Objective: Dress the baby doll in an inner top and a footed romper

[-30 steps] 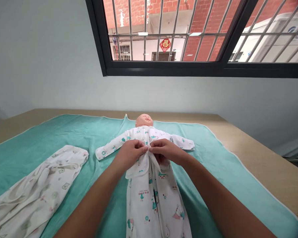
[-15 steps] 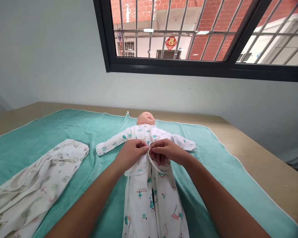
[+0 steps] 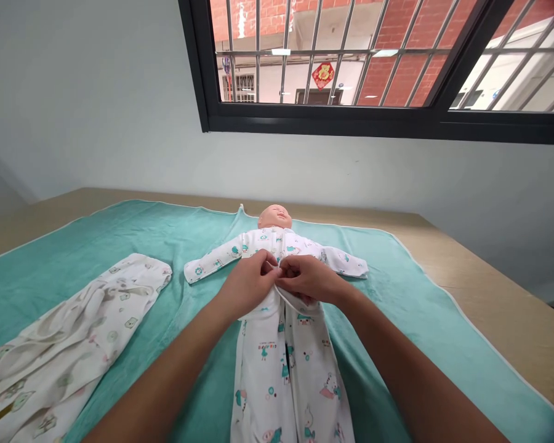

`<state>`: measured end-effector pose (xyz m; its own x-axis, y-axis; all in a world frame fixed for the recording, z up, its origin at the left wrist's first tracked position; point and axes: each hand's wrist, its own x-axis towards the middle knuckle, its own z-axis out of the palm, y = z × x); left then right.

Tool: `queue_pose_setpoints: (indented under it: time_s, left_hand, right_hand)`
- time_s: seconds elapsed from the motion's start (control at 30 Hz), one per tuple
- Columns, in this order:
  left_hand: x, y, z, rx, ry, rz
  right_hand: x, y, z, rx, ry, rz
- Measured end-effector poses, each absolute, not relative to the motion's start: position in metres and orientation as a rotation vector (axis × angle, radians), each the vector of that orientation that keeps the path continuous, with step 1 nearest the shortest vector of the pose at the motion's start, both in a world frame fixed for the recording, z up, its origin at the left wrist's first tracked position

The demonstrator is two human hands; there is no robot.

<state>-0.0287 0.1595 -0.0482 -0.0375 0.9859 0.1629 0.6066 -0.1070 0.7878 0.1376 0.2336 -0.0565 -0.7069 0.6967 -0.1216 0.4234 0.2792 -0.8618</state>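
A baby doll [image 3: 276,216] lies on its back, dressed in a white printed long-sleeved top [image 3: 261,241] with both sleeves spread out. White printed trousers [image 3: 263,384] extend below the top toward me. My left hand [image 3: 252,280] pinches one front edge of the top at the doll's middle. From the other side, my right hand [image 3: 307,277] pinches the opposite edge, its fingertips touching those of the left. Whatever fastener may be between the fingertips is hidden. Below the hands the top's lower front hangs slightly apart.
A teal blanket [image 3: 203,240] covers most of the wooden table [image 3: 484,289]. Another white printed garment [image 3: 96,332] lies crumpled at the left. Behind the table stands a pale wall [image 3: 133,147] with a black-framed barred window [image 3: 323,120].
Both hands have drawn closer, so their fingertips now meet at the top's front edges. The right fingers have curled in more. The view has shifted slightly.
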Motion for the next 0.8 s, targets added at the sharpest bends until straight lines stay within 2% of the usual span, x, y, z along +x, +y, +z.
queue_pose_setpoints:
  time_s: [0.37, 0.8]
  left_hand:
    - [-0.015, 0.158, -0.053, 1.879, 1.950, 0.925]
    - [-0.016, 0.159, -0.055, 1.779, 1.852, 1.068]
  right_hand:
    - [0.136, 0.236, -0.060, -0.986, -2.242, 1.480]
    - [0.135, 0.235, -0.061, -0.960, -2.213, 1.458]
